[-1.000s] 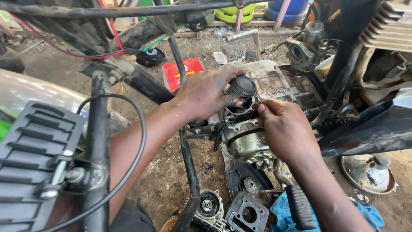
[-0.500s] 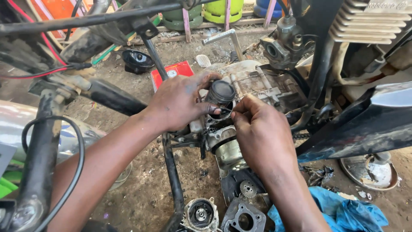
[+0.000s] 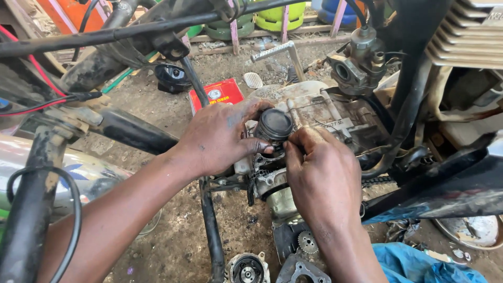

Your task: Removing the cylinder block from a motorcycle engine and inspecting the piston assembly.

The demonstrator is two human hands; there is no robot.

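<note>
You are seating the dark piston [image 3: 274, 124]: your left hand [image 3: 220, 137] grips it while your right hand [image 3: 320, 175] pinches at its base, so the next push likely needs steady alignment.

red box [image 3: 216, 94], carburetor [image 3: 358, 63], blue cloth [image 3: 419, 264], green containers [image 3: 272, 15]

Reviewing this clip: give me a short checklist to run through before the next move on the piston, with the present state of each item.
1. Left hand holds the dark round metal piston: ok, fingers wrap its side.
2. Right hand at the piston's lower edge: ok, fingertips touch it.
3. Piston crown unobstructed: ok, top face in plain view.
4. What the right grip pinches: cannot tell, hidden by the fingers.
5. Grey greasy engine case behind the piston steady: cannot tell.
6. Loose grey toothed gear lies on the ground apart from the hands: ok.
</note>
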